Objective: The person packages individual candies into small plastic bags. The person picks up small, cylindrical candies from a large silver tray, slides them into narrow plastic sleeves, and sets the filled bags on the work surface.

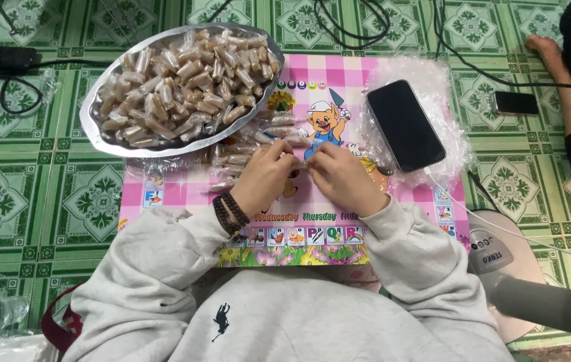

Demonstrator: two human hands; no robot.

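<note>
My left hand and my right hand meet over a pink checked cartoon board, fingers pinched together on a small clear-wrapped candy between them. A beaded bracelet sits on my left wrist. Just beyond my left hand lies a loose pile of wrapped brown candies. Behind it a metal tray is heaped with several wrapped candies of the same kind.
A black phone lies on crinkled clear plastic wrappers at the board's right, a white cable running from it. Another person's foot and a second phone are at far right. A fan base stands lower right; cables cross the green tiles.
</note>
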